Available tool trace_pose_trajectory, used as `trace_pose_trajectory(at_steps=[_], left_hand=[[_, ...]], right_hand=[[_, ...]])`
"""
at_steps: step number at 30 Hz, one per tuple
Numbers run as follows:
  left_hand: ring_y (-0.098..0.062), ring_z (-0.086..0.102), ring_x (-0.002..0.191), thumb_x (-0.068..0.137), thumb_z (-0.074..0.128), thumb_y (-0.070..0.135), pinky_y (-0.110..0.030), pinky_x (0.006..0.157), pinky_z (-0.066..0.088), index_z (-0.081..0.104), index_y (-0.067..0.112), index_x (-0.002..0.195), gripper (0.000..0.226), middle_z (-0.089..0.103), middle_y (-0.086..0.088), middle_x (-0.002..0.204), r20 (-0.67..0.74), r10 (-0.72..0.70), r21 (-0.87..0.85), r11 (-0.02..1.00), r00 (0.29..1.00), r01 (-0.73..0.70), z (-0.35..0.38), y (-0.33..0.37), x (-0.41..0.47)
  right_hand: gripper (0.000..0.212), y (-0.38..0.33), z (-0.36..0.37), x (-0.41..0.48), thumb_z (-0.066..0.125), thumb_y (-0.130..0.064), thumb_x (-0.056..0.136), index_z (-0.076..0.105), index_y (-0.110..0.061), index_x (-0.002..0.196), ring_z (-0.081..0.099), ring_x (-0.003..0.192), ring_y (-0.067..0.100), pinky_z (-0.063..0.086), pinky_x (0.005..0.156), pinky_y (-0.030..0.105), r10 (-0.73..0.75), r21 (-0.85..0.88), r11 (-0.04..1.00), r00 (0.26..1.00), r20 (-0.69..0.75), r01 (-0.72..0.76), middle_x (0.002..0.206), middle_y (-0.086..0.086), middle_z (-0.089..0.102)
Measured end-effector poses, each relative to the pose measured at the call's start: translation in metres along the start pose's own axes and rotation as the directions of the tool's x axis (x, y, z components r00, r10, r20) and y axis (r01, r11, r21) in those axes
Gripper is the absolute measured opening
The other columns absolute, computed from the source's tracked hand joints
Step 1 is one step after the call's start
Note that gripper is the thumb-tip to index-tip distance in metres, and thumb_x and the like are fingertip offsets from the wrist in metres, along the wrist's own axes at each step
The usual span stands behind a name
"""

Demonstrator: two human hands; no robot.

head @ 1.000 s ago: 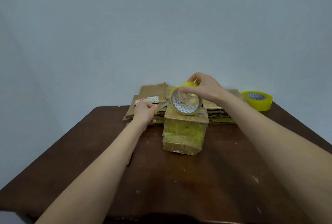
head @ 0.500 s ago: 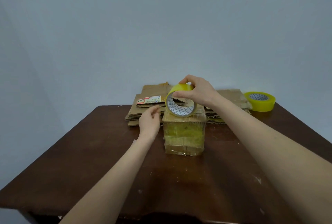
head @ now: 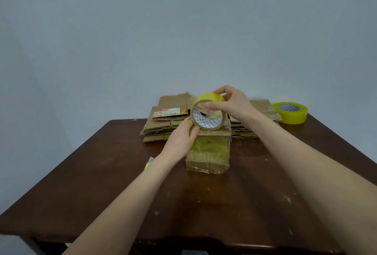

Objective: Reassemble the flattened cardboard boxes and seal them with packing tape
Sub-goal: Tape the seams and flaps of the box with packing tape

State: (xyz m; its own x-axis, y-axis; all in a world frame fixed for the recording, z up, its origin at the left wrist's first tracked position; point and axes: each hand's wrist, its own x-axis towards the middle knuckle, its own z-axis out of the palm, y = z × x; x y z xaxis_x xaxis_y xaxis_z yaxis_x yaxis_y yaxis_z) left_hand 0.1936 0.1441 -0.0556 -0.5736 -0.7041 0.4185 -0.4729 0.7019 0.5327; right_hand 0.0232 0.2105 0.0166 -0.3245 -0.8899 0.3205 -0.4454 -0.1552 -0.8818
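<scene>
While I am monitoring from afar through the head camera, the dark brown counter [head: 91, 183] is stretching out below, its scuffed top showing pale flecks. Just beside the left forearm [head: 126, 199], a small yellow-green scrap [head: 148, 164] is lying on the wood, too small for me to identify. Beyond it, the assembled cardboard box [head: 210, 154] is standing upright near the counter's middle, its front face wrapped in yellowish tape. The left grip [head: 180, 141] is resting against the box's upper left edge. Its fingers are lying nearly straight and holding nothing that I can see, and the thumb is touching the lower left rim of the tape roll [head: 205, 124]. That roll is sitting on edge at the box's top, its open core facing me. The right grip [head: 233, 105] is clasping it from the right, thumb hooked inside the core and fingers curled over the yellow outer winding. Behind the box, a stack of flattened cardboard boxes [head: 161, 126] is lying along the counter's far edge. Farther right, a second tape roll [head: 290, 114] is lying flat near the far right corner, well apart from both grips. A plain pale wall [head: 183, 30] is filling the background.
</scene>
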Motion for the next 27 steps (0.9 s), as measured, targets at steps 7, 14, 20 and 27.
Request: trace_pose_trajectory(at_steps=[7, 14, 20, 27], left_hand=[[-0.015, 0.019, 0.145, 0.102, 0.034, 0.036, -0.03, 0.115, 0.019, 0.033, 0.017, 0.147, 0.049, 0.029, 0.003, 0.155, 0.052, -0.006, 0.289, 0.957, 0.999, -0.009, -0.003, 0.002, 0.001], [-0.025, 0.019, 0.144, 0.102, 0.027, 0.036, -0.039, 0.117, 0.013, 0.035, 0.013, 0.144, 0.049, 0.037, -0.007, 0.15, 0.094, 0.061, 0.578, 0.809, 0.994, -0.105, -0.004, 0.023, 0.009], [-0.024, 0.045, 0.124, 0.088, 0.043, 0.064, -0.035, 0.102, 0.037, 0.035, 0.009, 0.14, 0.077, 0.048, -0.007, 0.138, 0.127, 0.212, 0.544, 0.802, 0.969, -0.247, 0.019, 0.048, 0.006], [-0.019, 0.025, 0.142, 0.093, 0.04, 0.057, -0.031, 0.115, 0.018, 0.029, 0.011, 0.146, 0.07, 0.028, -0.005, 0.155, 0.152, 0.216, 0.627, 0.733, 0.965, -0.263, 0.022, 0.034, 0.004]], right_hand=[[0.041, -0.017, -0.03, 0.003, 0.081, -0.043, 0.07, 0.069, -0.02, 0.101, 0.052, 0.081, 0.01, 0.038, 0.065, 0.025, -0.094, -0.358, 0.929, 0.995, 0.025, 0.096, 0.088, -0.006, 0.059], [0.05, -0.003, -0.053, -0.001, 0.072, -0.047, 0.079, 0.063, -0.024, 0.123, 0.051, 0.113, 0.015, 0.04, 0.091, 0.029, -0.056, -0.476, 0.875, 0.995, 0.082, 0.088, 0.125, -0.004, 0.059], [0.049, 0.005, -0.047, -0.009, 0.076, -0.044, 0.077, 0.056, -0.017, 0.114, 0.056, 0.092, 0.014, 0.043, 0.075, 0.027, -0.016, -0.273, 0.962, 0.999, -0.039, 0.005, 0.102, -0.004, 0.059], [0.033, 0.021, -0.037, -0.02, 0.081, -0.029, 0.073, 0.066, -0.022, 0.101, 0.059, 0.066, 0.01, 0.052, 0.076, 0.033, 0.079, 0.195, 0.979, 0.988, -0.134, -0.052, 0.083, -0.002, 0.066]])
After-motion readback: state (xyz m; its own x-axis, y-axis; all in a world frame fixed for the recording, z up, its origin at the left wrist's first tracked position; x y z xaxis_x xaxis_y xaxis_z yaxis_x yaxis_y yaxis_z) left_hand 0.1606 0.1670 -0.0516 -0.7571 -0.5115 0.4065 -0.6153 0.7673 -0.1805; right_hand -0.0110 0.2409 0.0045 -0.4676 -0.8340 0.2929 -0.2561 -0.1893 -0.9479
